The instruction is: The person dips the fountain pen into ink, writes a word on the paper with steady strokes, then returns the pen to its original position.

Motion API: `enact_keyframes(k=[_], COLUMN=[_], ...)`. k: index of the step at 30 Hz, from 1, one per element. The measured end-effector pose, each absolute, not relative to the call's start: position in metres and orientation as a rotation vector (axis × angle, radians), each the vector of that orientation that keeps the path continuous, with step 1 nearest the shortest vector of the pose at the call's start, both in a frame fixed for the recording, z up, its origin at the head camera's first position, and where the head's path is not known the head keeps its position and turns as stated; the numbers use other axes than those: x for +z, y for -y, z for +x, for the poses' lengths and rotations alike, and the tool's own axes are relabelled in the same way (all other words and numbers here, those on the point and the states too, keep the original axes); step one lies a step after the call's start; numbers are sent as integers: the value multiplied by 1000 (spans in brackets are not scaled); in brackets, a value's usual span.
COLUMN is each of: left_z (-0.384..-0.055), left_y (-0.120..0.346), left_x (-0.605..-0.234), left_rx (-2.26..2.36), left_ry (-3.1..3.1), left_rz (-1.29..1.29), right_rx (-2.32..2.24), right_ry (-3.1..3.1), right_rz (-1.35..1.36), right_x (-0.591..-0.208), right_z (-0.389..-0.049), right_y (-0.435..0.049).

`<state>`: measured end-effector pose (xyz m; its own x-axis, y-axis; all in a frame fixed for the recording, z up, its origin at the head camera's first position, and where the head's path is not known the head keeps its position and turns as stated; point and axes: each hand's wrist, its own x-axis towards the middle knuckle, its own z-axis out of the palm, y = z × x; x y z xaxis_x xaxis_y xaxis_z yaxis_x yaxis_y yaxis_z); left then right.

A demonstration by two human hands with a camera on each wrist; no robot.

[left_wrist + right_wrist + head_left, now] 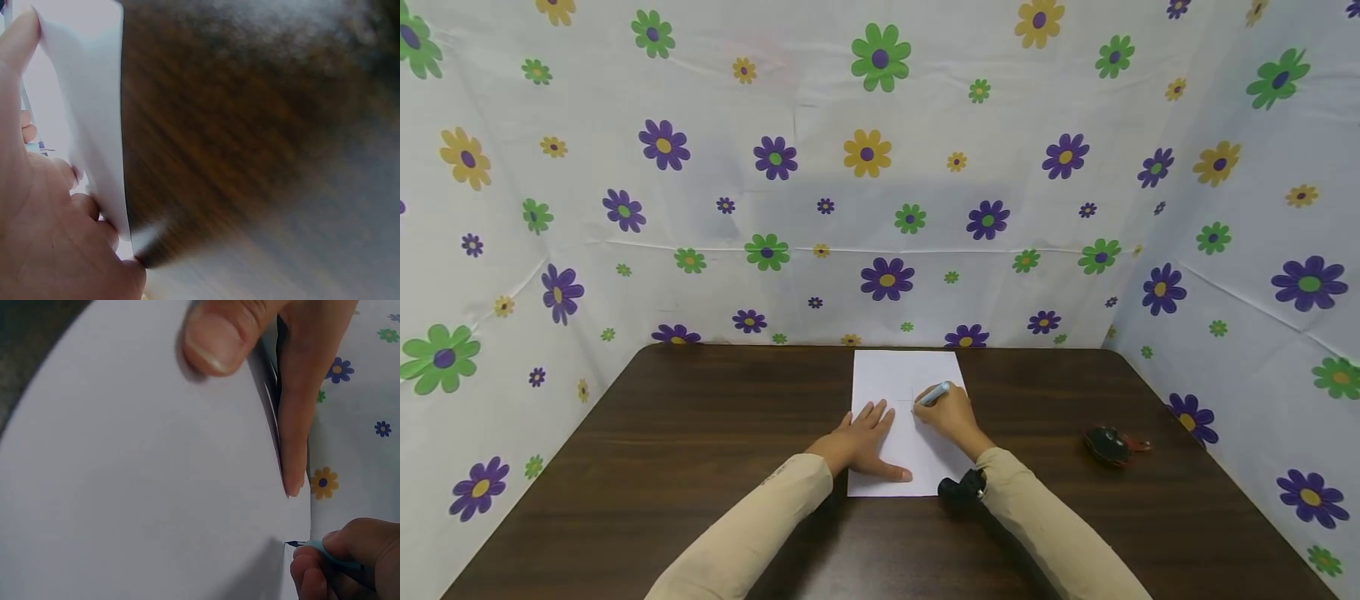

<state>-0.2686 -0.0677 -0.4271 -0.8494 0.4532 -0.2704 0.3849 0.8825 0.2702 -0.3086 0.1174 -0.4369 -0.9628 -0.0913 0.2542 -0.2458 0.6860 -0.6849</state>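
Note:
A white sheet of paper (887, 371) lies lengthwise on the dark wooden table, with faint thin lines near its middle. On its left half rests my left hand (863, 442), fingers spread and thumb stretched toward the right. The left wrist view shows this hand's palm side (50, 219) along the paper's edge (94, 94). My right hand (951, 414) pinches a light blue pen (936, 393) over the right half of the sheet. In the right wrist view the pen's dark tip (294, 543) meets the paper at a drawn line, with the right hand's fingers (359, 540) curled around the barrel.
A small dark, glossy object with a reddish-brown end (1112, 446) sits toward the table's right side. The brown table (700, 433) is enclosed at the back and sides by a white flowered cloth (820, 275). A black device (961, 487) is worn at the right wrist.

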Motion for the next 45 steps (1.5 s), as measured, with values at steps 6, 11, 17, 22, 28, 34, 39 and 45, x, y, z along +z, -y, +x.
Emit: enact_keyframes(k=[6,11,17,22,28,34,39,45], left_z=[-269,-269,-268,-270,-268,-267,-266,-269], left_y=[68,68,68,68,68,68,69,69], left_x=[-428,-427,-427,-429,-428,-429,-428,-428], left_rx=[278,285,302,292,284,302,296,302], left_ry=[-2723,-2727,-2731,-2737,-2732,-2726,-2725,-2705], left_rz=[636,641,643,645,642,638,640,636], right_rx=[1116,1134,1139,1169,1128,1137,1156,1141], right_ry=[2677,2692,2699,2703,2705,2705,2679,2695], right_rz=[323,334,328,324,366,351,324,243], right_x=[-438,-436,-437,-437,-438,-436,-432,-430], right_z=[-302,-296,-293,-290,-287,-288,-294,-305], right_y=[-116,-112,-109,-106,-104,-106,-111,-120])
